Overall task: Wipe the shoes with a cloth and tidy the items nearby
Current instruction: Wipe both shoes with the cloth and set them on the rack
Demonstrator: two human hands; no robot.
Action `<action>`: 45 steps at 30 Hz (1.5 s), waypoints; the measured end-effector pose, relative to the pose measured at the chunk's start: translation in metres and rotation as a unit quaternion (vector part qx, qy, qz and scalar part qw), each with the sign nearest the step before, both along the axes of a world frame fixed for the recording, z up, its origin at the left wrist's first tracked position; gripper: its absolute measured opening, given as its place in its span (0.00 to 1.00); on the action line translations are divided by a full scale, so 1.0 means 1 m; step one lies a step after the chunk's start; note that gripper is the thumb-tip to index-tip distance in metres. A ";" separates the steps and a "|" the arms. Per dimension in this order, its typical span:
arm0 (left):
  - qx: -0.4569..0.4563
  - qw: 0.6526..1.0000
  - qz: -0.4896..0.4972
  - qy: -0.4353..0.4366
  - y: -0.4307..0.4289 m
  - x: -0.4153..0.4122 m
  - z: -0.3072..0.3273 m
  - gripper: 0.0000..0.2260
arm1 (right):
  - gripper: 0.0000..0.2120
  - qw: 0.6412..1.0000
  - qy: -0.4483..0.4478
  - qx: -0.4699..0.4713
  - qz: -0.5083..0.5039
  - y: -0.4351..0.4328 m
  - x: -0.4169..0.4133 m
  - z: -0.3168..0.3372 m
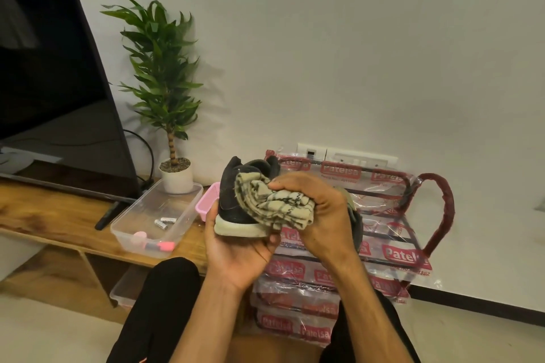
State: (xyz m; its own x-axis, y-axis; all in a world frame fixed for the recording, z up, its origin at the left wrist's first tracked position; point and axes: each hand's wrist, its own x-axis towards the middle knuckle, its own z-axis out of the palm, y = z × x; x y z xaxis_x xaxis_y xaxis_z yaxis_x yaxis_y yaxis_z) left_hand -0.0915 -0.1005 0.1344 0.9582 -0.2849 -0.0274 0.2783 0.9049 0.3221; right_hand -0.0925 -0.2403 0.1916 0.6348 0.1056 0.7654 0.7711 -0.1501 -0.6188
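Observation:
A black shoe (236, 194) with a dirty white sole is held up in front of me. My left hand (239, 256) grips it from below, fingers curled round the sole. My right hand (321, 215) clutches a bunched cream cloth with dark checks (274, 203) and presses it against the shoe's side. The front part of the shoe is hidden behind the cloth and my right hand.
A plastic-wrapped red shoe rack (392, 215) stands by the wall behind my hands. On the wooden TV bench (44, 215) lie a clear tub (156, 215) with batteries and pink items, a pink basket (208, 203), a potted plant (174, 174) and a TV (53, 91).

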 end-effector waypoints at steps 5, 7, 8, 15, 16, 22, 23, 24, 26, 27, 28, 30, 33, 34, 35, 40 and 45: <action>-0.015 1.000 0.008 -0.008 -0.006 0.000 -0.005 0.29 | 0.11 1.000 -0.002 -0.024 0.010 0.005 -0.003 0.004; -0.017 1.000 0.021 -0.010 -0.006 0.000 -0.009 0.28 | 0.11 0.997 -0.009 -0.060 0.041 0.006 -0.009 0.008; -0.015 1.000 0.020 -0.013 -0.007 -0.002 -0.008 0.27 | 0.11 0.996 -0.005 -0.069 0.048 0.004 -0.009 0.010; -0.001 0.999 -0.024 -0.036 -0.003 -0.005 -0.008 0.32 | 0.13 0.996 0.025 -0.066 -0.063 -0.022 0.010 0.005; -0.012 0.999 -0.030 -0.043 -0.001 -0.004 -0.010 0.33 | 0.15 0.993 0.045 -0.052 -0.096 -0.026 0.011 0.004; -0.027 0.993 -0.051 -0.103 0.011 0.001 -0.010 0.42 | 0.15 0.951 0.153 0.176 -0.203 -0.018 0.001 0.010; -0.028 0.992 -0.056 -0.107 0.011 0.002 -0.013 0.38 | 0.12 0.950 0.164 0.200 -0.177 -0.013 -0.001 0.013; -0.027 0.992 -0.061 -0.108 0.011 0.003 -0.017 0.37 | 0.11 0.948 0.178 0.215 -0.151 -0.007 -0.003 0.017; -0.038 0.992 -0.065 -0.101 0.007 0.001 -0.020 0.34 | 0.11 0.944 0.214 0.217 -0.124 0.005 -0.004 0.020; -0.034 0.995 -0.050 -0.085 0.004 0.001 -0.021 0.33 | 0.11 0.943 0.230 0.209 -0.123 0.011 -0.004 0.020; -0.023 0.998 -0.024 -0.062 0.000 0.000 -0.021 0.32 | 0.10 0.940 0.246 0.201 -0.125 0.017 -0.005 0.020; -0.014 0.999 0.026 -0.035 -0.006 0.001 -0.021 0.30 | 0.10 0.936 0.272 0.188 -0.121 0.027 -0.008 0.017; -0.011 0.998 0.057 -0.004 -0.010 0.005 -0.021 0.29 | 0.11 0.944 0.267 0.155 -0.115 0.036 -0.017 0.015; -0.009 0.998 0.058 0.003 -0.010 0.004 -0.021 0.28 | 0.11 0.949 0.249 0.138 -0.135 0.037 -0.018 0.015; -0.010 0.998 0.054 0.004 -0.011 0.004 -0.024 0.27 | 0.11 0.950 0.234 0.127 -0.163 0.037 -0.017 0.016; -0.016 0.999 0.036 0.015 -0.022 -0.001 -0.019 0.26 | 0.11 0.931 0.228 0.161 -0.234 0.034 -0.007 0.018; -0.010 0.998 0.048 0.025 -0.022 0.001 -0.013 0.25 | 0.12 0.939 0.242 0.145 -0.199 0.027 -0.017 0.015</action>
